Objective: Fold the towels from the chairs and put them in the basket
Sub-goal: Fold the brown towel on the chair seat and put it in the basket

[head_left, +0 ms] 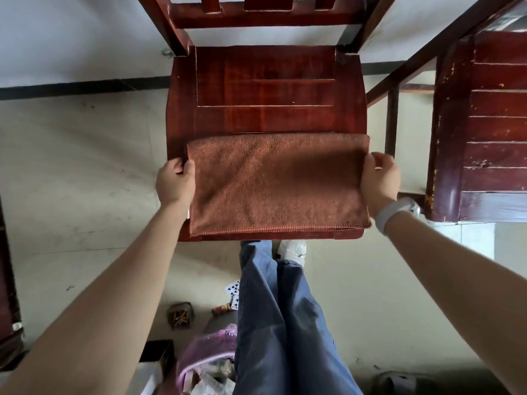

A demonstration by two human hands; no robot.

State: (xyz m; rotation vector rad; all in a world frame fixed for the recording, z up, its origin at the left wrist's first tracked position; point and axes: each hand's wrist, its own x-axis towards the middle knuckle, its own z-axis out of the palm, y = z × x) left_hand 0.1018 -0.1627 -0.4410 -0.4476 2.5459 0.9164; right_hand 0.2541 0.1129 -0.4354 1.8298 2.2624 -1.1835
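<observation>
Nearest, blue trouser legs (285, 323) stand before the dark red wooden chair (265, 89). The left hand (175, 182) and right hand (380, 178) pinch opposite short ends of the folded brown terry towel (276, 183), lying crosswise on the seat's near edge.

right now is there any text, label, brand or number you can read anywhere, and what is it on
No readable words, labels or brands.
Playing cards on the floor: club pips show, but the corner numbers are too small to read.
Towel, chair, wristband: no print visible.
</observation>
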